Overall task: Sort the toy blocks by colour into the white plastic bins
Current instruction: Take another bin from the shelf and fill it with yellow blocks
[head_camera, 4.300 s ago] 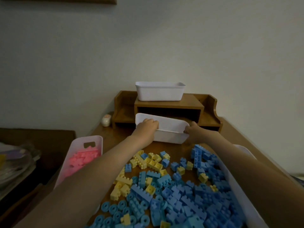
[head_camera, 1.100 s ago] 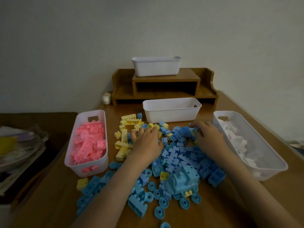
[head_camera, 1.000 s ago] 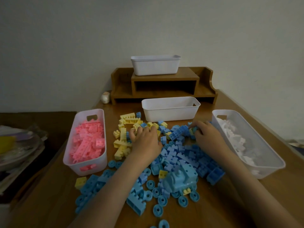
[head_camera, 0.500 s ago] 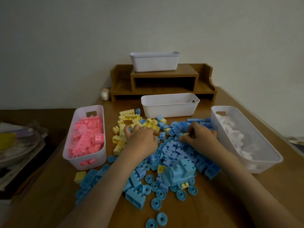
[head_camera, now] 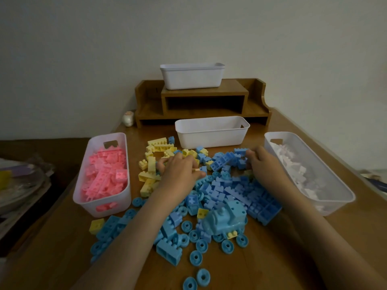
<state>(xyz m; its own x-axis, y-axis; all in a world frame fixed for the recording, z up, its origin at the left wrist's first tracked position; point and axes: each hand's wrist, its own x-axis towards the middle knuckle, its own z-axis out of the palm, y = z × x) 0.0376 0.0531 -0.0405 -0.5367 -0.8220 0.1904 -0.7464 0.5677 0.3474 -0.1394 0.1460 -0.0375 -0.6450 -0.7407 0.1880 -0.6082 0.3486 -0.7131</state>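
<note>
Loose blue blocks (head_camera: 230, 191) and yellow blocks (head_camera: 150, 166) lie heaped on the wooden table. My left hand (head_camera: 180, 172) lies palm down where the yellow heap meets the blue one, fingers curled, with a small pale piece pinched at the thumb. My right hand (head_camera: 263, 164) curls its fingertips onto a blue block (head_camera: 240, 152) at the heap's far right. Left stands a bin of pink blocks (head_camera: 117, 203), right a bin of white blocks (head_camera: 339, 207). An empty white bin (head_camera: 211, 135) stands just behind the heap. What lies under either palm is hidden.
A fourth white bin (head_camera: 191, 78) sits on a wooden desk shelf (head_camera: 203, 95) against the wall. A small figurine (head_camera: 128, 119) stands beside the shelf. A blue toy vehicle (head_camera: 226, 218) and several blue wheels (head_camera: 201, 245) lie near me. Clutter (head_camera: 21, 181) sits beyond the left table edge.
Both hands set the empty bin down behind the heap, then came down onto the blocks. Since half a second ago my right hand has slid right toward the white-block bin; the left has barely moved.
</note>
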